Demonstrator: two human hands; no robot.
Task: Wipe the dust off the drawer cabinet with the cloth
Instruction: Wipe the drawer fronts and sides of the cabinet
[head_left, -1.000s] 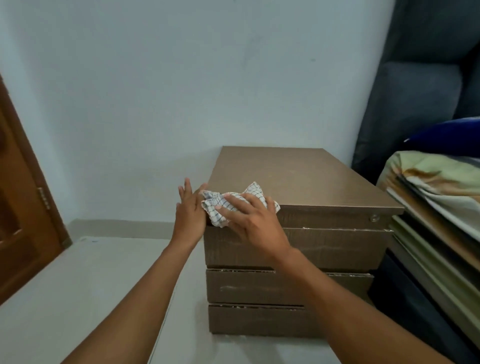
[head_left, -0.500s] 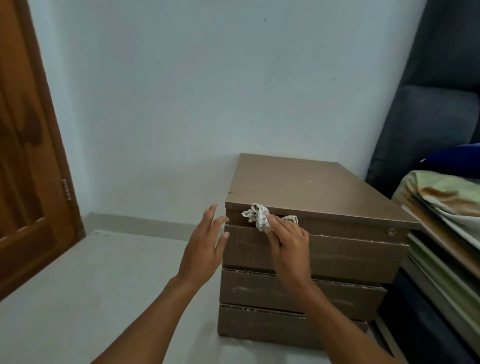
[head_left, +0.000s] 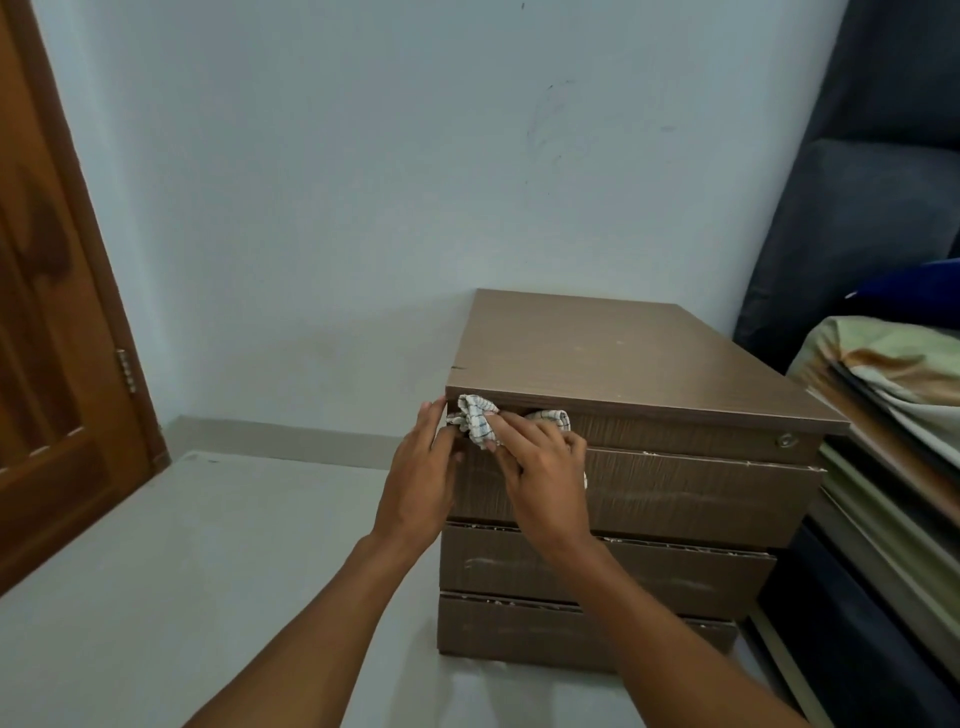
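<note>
A brown drawer cabinet (head_left: 639, 364) with three drawer fronts stands on the pale floor against the wall. A bunched white checked cloth (head_left: 478, 422) is pressed against the upper left of its front, just under the top panel. My right hand (head_left: 540, 467) grips the cloth and covers most of it. My left hand (head_left: 421, 467) lies flat with its fingers together against the cabinet's left front corner, touching the cloth's edge. Pale dust streaks show on the lower drawer fronts.
A wooden door (head_left: 57, 332) stands at the left. Right of the cabinet are stacked boards and folded bedding (head_left: 893, 374), with a dark upholstered piece (head_left: 857, 218) behind. The pale floor (head_left: 171, 561) stretches to the left of the cabinet.
The cloth came off the top's front left corner down onto the front face, then slid left to the corner. My left hand drew away from the cabinet's side, then returned to it.
</note>
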